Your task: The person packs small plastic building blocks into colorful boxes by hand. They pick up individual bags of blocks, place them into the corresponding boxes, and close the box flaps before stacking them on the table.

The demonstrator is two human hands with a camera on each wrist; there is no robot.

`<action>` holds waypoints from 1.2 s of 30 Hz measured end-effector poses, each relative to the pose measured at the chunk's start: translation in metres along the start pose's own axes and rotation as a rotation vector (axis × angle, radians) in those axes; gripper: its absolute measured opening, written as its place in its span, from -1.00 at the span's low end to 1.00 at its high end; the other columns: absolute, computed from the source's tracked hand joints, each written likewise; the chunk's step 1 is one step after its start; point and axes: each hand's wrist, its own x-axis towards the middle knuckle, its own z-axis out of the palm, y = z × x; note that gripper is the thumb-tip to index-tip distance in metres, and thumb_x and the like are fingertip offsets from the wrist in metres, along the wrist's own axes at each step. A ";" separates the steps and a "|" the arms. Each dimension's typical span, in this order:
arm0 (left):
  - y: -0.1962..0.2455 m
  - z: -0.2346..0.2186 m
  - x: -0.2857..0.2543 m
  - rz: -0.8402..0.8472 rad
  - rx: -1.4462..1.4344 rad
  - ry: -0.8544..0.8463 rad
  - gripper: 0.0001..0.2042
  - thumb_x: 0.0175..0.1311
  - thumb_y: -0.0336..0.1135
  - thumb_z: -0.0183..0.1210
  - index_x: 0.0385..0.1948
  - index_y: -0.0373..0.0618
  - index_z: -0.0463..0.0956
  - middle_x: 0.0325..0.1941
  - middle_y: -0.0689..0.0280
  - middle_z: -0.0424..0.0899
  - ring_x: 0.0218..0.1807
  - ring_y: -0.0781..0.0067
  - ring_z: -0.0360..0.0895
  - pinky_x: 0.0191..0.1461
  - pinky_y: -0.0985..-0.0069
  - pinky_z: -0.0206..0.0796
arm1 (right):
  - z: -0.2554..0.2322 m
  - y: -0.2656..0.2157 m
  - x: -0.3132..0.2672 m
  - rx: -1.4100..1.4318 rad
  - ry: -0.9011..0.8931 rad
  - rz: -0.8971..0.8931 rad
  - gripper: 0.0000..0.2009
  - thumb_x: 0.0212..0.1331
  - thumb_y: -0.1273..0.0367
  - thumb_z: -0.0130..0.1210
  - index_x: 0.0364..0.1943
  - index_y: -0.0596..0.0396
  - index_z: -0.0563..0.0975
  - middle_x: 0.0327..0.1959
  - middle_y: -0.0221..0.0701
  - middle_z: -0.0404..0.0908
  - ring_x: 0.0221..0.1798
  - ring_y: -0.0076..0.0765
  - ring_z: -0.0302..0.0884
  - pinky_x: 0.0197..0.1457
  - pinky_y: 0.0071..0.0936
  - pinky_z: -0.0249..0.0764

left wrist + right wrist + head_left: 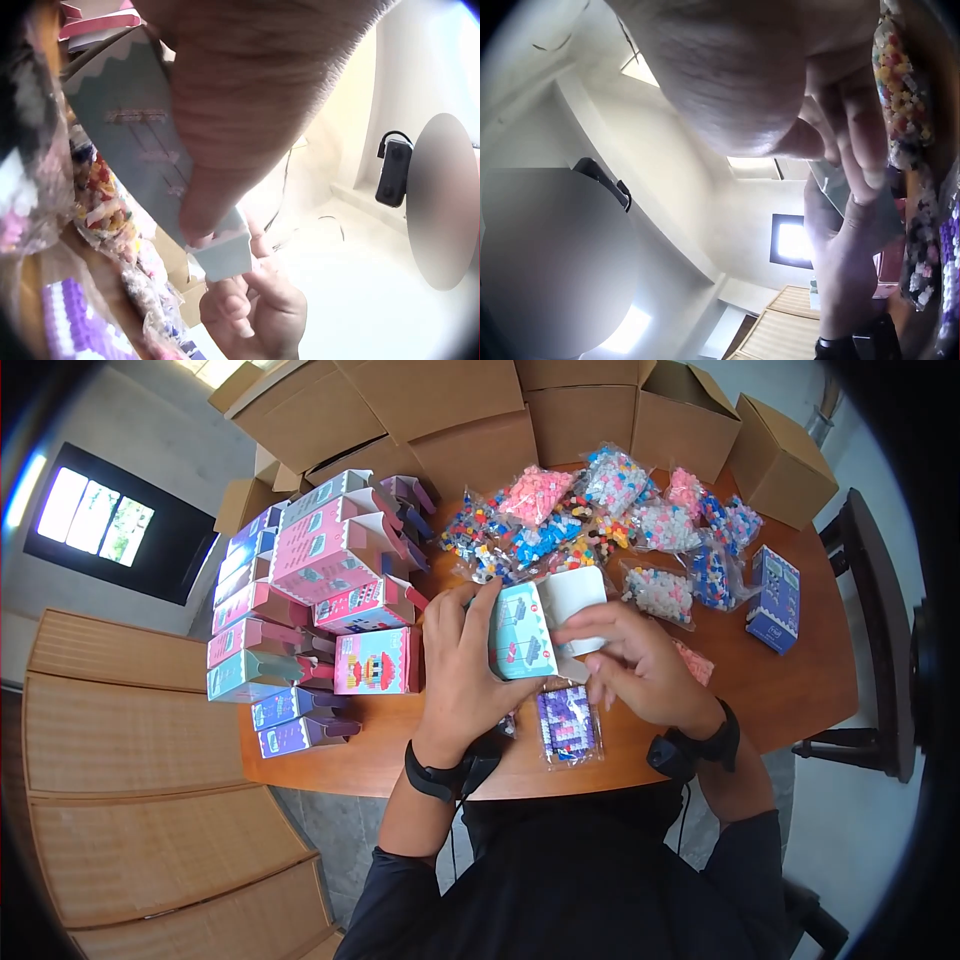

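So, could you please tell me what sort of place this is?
Probably an indoor packing workspace: a wooden table holds bags of colourful pieces and stacked printed boxes, with brown cardboard cartons behind.

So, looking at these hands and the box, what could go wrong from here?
A tight squeeze from the left hand might dent the light blue box it grips. The white flap could tear, with the right hand at that open end. The purple-and-white packet lies near the front edge of the table, so a nudge might drop it.
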 end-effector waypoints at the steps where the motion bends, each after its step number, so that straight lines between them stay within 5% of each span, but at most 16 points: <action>1: 0.002 -0.001 0.000 0.000 -0.008 0.002 -0.11 -0.43 -0.18 0.51 0.13 -0.21 0.31 0.03 0.04 0.32 0.12 -0.06 0.23 0.20 0.12 0.10 | -0.003 0.000 0.000 -0.001 0.053 -0.014 -0.61 0.15 0.65 -0.10 0.10 0.19 0.29 0.03 -0.26 0.51 -0.43 -0.59 0.54 -0.40 -0.66 0.47; 4: 0.005 -0.003 0.000 -0.003 -0.046 0.015 -0.13 -0.42 -0.21 0.50 0.13 -0.21 0.31 0.04 0.03 0.31 0.13 -0.07 0.23 0.21 0.11 0.10 | -0.010 0.004 0.004 0.016 0.182 -0.040 -0.63 0.13 0.66 -0.10 0.07 0.19 0.33 0.11 -0.28 0.47 -0.49 -0.60 0.51 -0.47 -0.66 0.44; 8: -0.001 0.000 0.001 0.022 0.050 0.088 -0.08 -0.49 -0.36 0.47 0.17 -0.19 0.26 0.08 0.03 0.29 0.13 -0.01 0.24 0.21 0.22 0.14 | -0.008 -0.006 0.003 -0.120 -0.124 -0.015 -0.59 0.07 0.67 -0.05 0.07 0.17 0.38 0.24 -0.27 0.32 -0.39 -0.57 0.53 -0.35 -0.65 0.47; 11: -0.004 -0.001 0.000 0.015 0.015 0.111 -0.08 -0.47 -0.36 0.47 0.18 -0.19 0.25 0.09 0.03 0.29 0.14 -0.02 0.24 0.22 0.20 0.13 | -0.004 0.000 0.001 -0.250 -0.104 -0.155 -0.52 0.02 0.69 -0.04 0.11 0.14 0.39 0.24 -0.28 0.30 -0.31 -0.56 0.53 -0.28 -0.63 0.47; 16: 0.007 -0.001 0.000 0.070 -0.069 0.043 -0.08 -0.46 -0.32 0.49 0.18 -0.18 0.24 0.10 0.04 0.29 0.15 -0.05 0.21 0.22 0.16 0.11 | -0.003 0.006 0.005 -0.483 0.227 -0.455 -0.67 0.00 0.69 -0.03 -0.13 0.21 0.58 -0.13 -0.34 0.42 -0.38 -0.55 0.43 -0.35 -0.63 0.33; 22: 0.008 0.003 0.000 0.147 -0.040 -0.053 -0.15 -0.39 -0.31 0.46 0.16 -0.14 0.28 0.10 0.08 0.32 0.16 -0.07 0.21 0.23 0.09 0.11 | -0.001 0.009 0.002 -0.853 0.043 -0.305 -0.75 0.01 0.52 0.03 -0.18 0.13 0.58 -0.49 -0.22 0.57 -0.47 -0.19 0.57 -0.39 -0.35 0.44; 25: 0.008 0.002 0.001 0.144 -0.054 -0.080 -0.15 -0.40 -0.31 0.46 0.15 -0.14 0.30 0.09 0.08 0.33 0.15 -0.08 0.22 0.22 0.10 0.12 | -0.003 0.009 0.003 -0.915 0.042 -0.273 -0.76 0.00 0.45 0.04 -0.20 0.08 0.58 -0.51 -0.19 0.58 -0.50 -0.06 0.56 -0.40 -0.21 0.45; 36: 0.010 0.001 0.002 0.123 -0.072 -0.127 -0.12 -0.45 -0.28 0.48 0.16 -0.12 0.32 0.06 0.08 0.35 0.10 -0.02 0.26 0.19 0.18 0.15 | 0.003 0.011 0.001 -1.372 0.121 -0.280 -0.64 -0.07 0.37 0.19 -0.09 -0.06 0.54 -0.46 -0.35 0.56 -0.47 -0.25 0.59 -0.45 -0.34 0.42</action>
